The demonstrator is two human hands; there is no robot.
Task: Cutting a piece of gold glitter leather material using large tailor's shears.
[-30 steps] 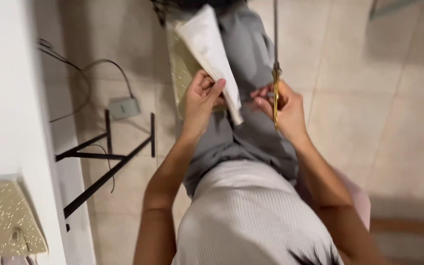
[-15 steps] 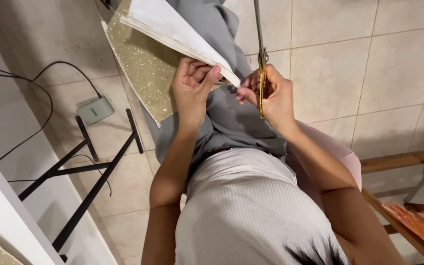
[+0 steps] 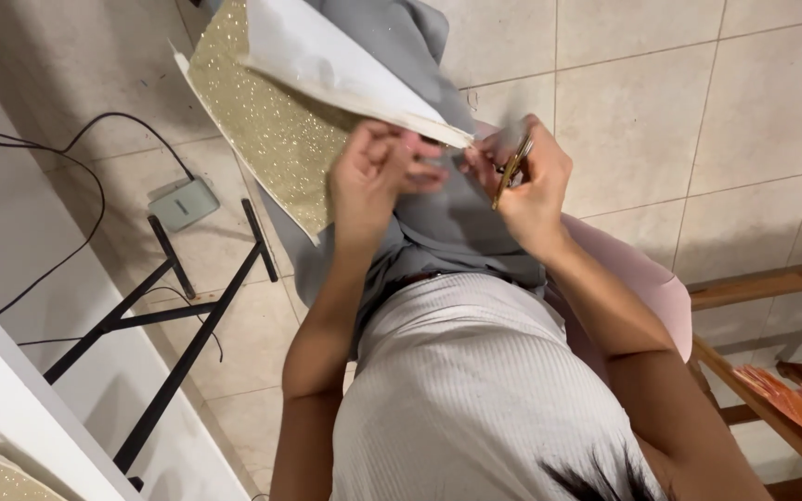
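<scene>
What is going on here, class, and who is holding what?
A seated person, seen from above, is working on a gold glitter sheet with a white back, held over the lap. The left hand pinches the sheet's edge. The right hand holds gold scissors close to that edge. On the tiled floor to the side lie a small grey box and black cables.
</scene>
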